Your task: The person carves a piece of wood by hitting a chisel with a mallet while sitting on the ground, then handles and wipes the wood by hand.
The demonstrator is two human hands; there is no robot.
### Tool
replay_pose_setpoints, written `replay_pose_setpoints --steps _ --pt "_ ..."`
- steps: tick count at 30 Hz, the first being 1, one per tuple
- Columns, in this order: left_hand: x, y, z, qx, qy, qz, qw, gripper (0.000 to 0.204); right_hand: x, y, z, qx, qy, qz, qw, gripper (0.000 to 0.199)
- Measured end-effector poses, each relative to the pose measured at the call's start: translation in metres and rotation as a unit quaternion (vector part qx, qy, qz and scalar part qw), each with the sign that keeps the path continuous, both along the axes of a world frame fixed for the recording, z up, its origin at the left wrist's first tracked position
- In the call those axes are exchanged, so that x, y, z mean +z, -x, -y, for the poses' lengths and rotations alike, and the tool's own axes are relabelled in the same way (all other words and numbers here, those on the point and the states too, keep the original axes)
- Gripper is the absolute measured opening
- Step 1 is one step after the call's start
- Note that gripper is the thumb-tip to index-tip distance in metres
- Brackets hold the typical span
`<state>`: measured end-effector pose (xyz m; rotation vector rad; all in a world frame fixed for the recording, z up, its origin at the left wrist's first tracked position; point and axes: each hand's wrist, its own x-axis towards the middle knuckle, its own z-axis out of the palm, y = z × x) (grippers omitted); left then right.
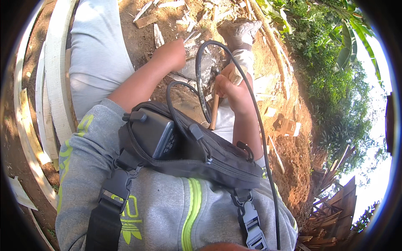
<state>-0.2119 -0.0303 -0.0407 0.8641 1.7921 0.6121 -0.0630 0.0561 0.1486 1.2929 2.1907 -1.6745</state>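
My left hand is closed in a fist, back towards me. From its fingers a thin pale rod points away; its kind cannot be made out. My right hand is wrapped round the wooden handle of a tool. The handle's free end points back towards me, and a dark part shows at the far side of the hand, partly behind a black cable. A pale wooden block shows right beside the right hand; whether the fingers touch it is unclear. Between the hands lies a flat grey surface.
The black cable loops over the right hand from a black chest bag. Long planks lie at left. Wood scraps litter the ground. A brown carton lies at right, below green plants.
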Motion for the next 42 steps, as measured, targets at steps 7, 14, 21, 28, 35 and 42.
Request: replay_pose_setpoints --steps 7,14,21,28,35,42 --pt "0.003 0.004 -0.001 -0.008 0.008 0.007 1.000 0.041 0.003 0.005 0.012 0.016 0.026 0.036 0.999 0.012" --pt "-0.002 0.001 0.000 -0.006 -0.016 -0.002 1.000 0.040 -0.016 -0.015 0.010 0.046 0.065 0.059 0.995 0.013" --pt "-0.004 -0.001 -0.001 -0.002 -0.006 0.004 1.000 0.040 -0.033 -0.018 0.004 0.029 0.067 0.107 0.992 0.014" --pt "-0.010 -0.001 -0.004 -0.016 -0.005 0.005 1.000 0.041 -0.074 -0.030 -0.027 0.237 -0.194 0.354 0.884 0.024" --pt "-0.010 -0.006 -0.001 0.005 -0.019 -0.010 1.000 0.043 -0.126 -0.007 -0.064 0.449 -0.401 0.443 0.665 0.017" --pt "-0.005 -0.002 -0.001 -0.014 0.004 0.007 1.000 0.044 -0.125 0.022 -0.046 0.493 -0.382 0.476 0.621 0.017"
